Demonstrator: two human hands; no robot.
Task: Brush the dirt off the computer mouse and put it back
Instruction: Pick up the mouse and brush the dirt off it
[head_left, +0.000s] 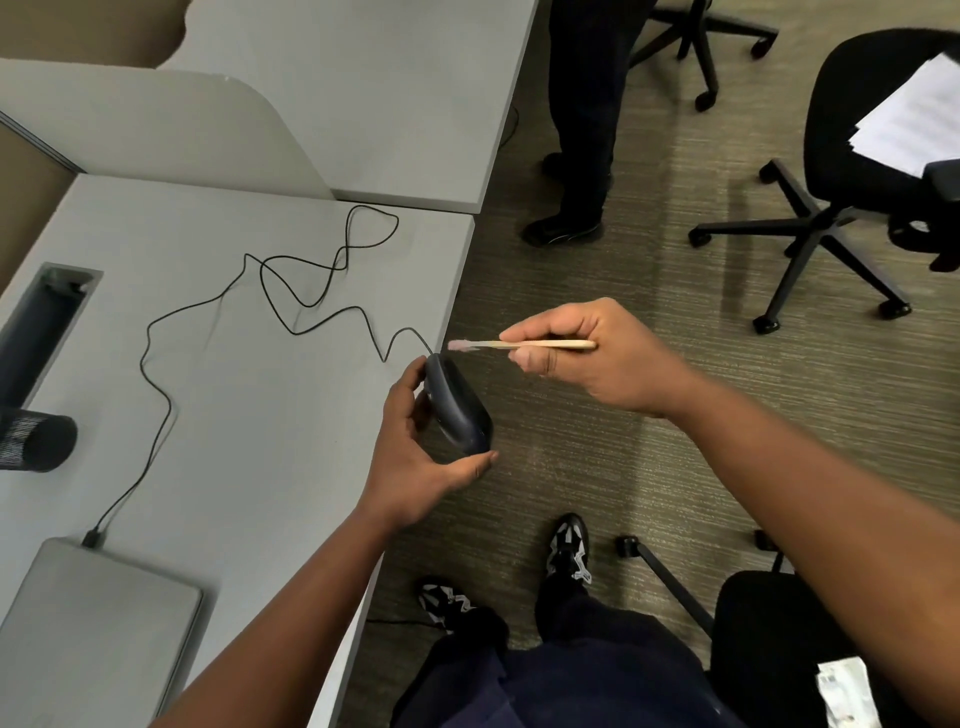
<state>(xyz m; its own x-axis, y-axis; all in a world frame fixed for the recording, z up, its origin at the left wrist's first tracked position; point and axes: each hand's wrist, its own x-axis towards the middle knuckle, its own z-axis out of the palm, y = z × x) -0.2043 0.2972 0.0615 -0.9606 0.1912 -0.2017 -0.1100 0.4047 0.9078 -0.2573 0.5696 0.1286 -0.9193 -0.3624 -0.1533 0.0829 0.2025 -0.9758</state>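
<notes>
My left hand grips a dark grey computer mouse, tilted on its side, just past the right edge of the grey desk. Its black cable loops back across the desk to a closed silver laptop. My right hand holds a small wooden brush like a pen. The brush's pale pink bristles point left, a short way above the mouse's front end, apart from it.
A dark mesh cup and a cable slot sit at the desk's left. Another person's legs stand on the carpet beyond the desk. Black office chairs stand right, one with papers; another chair is behind me.
</notes>
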